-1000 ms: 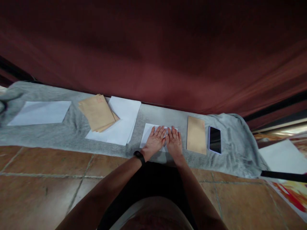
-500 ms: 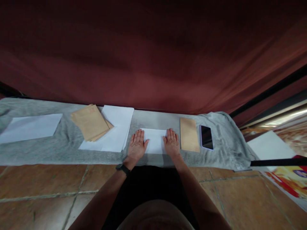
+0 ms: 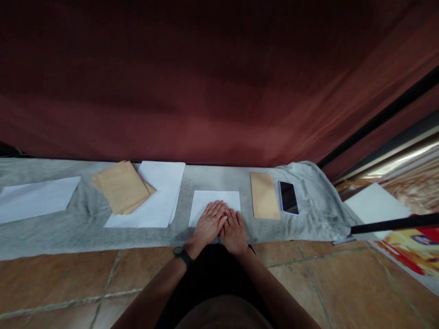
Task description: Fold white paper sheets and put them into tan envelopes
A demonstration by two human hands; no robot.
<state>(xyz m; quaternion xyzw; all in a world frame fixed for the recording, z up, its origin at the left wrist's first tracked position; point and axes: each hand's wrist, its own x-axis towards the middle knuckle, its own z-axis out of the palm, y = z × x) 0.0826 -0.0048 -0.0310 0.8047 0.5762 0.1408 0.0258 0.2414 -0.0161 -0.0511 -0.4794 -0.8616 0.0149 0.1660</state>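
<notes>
A white sheet of paper point(image 3: 199, 203), which looks folded, lies flat in front of me on the grey cloth point(image 3: 226, 178). My left hand point(image 3: 208, 224) rests palm down on its near part, fingers stretched forward. Beside it, my right hand point(image 3: 234, 230) also lies flat on the near right part of the paper, its thumb close to or touching the left hand. The two hands cover the middle of the sheet's near edge. Just right of the paper is a brown envelope point(image 3: 265, 196).
A phone point(image 3: 289, 198) lies right of the envelope. To the left, a pile of brown envelopes point(image 3: 121, 187) partly covers white sheets point(image 3: 164, 192). Another white paper point(image 3: 37, 197) lies farther left. A dark red curtain point(image 3: 219, 123) hangs behind the cloth-covered surface.
Both hands have slid inward from the paper's left and right sides and come together at its near edge. The view has shifted slightly.
</notes>
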